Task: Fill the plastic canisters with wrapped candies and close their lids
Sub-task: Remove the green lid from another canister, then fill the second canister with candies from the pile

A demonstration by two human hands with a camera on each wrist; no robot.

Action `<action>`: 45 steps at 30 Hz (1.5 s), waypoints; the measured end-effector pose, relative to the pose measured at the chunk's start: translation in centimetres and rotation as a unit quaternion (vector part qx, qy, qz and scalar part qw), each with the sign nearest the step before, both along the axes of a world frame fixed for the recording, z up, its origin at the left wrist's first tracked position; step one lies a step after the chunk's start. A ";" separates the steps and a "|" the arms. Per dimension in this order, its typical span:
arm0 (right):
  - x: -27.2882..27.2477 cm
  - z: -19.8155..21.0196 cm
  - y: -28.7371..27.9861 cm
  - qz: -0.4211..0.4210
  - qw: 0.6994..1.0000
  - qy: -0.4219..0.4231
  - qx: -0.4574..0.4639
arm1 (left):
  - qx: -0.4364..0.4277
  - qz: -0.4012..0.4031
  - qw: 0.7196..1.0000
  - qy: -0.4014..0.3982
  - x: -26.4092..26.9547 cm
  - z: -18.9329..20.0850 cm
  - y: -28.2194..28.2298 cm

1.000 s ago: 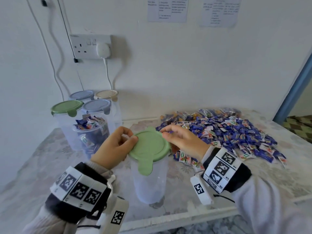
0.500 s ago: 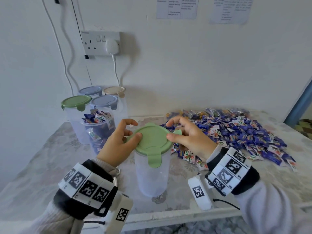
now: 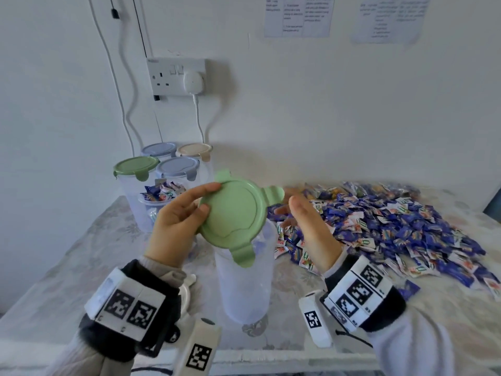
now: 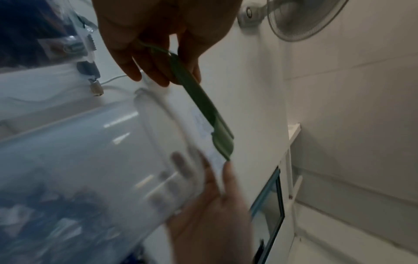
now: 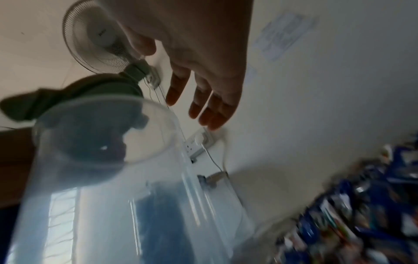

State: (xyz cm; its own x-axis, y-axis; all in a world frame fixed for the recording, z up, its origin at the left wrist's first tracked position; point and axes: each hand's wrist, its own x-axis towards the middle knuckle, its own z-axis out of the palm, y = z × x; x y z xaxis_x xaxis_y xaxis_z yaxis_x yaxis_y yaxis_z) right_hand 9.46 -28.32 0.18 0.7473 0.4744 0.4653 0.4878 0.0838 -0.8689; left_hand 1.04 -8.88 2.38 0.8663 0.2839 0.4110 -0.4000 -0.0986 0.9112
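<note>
A clear empty plastic canister stands upright near the table's front edge. Its green lid is lifted off and tilted above the mouth, pinched at its left rim by my left hand. In the left wrist view the lid shows edge-on between thumb and fingers. My right hand hovers just right of the lid with fingers straight, holding nothing. In the right wrist view those fingers are spread above the canister's rim. A heap of blue and white wrapped candies covers the table's right side.
At the back left stand several lidded canisters: a green-lidded one, blue-lidded ones and a beige-lidded one. An uncapped canister heaped with candies stands before them. A wall socket with a plugged cable hangs above.
The green lid sat on the canister with both hands at its rim. Now my left hand has lifted and tilted it off, and my right hand has let go and drawn away.
</note>
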 end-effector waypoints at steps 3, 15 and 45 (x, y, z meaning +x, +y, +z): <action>0.8 -2.3 0.7 0.044 0.993 0.075 -0.085 | -0.069 0.074 0.995 -0.017 -1.8 -0.1 1.0; 0.7 -3.5 0.2 0.151 0.988 0.031 -0.021 | -0.081 0.317 0.929 0.174 -6.3 -10.5 5.7; 3.9 -2.8 1.6 0.200 0.967 0.146 -0.063 | -0.066 0.174 0.977 0.105 1.2 -3.3 -4.9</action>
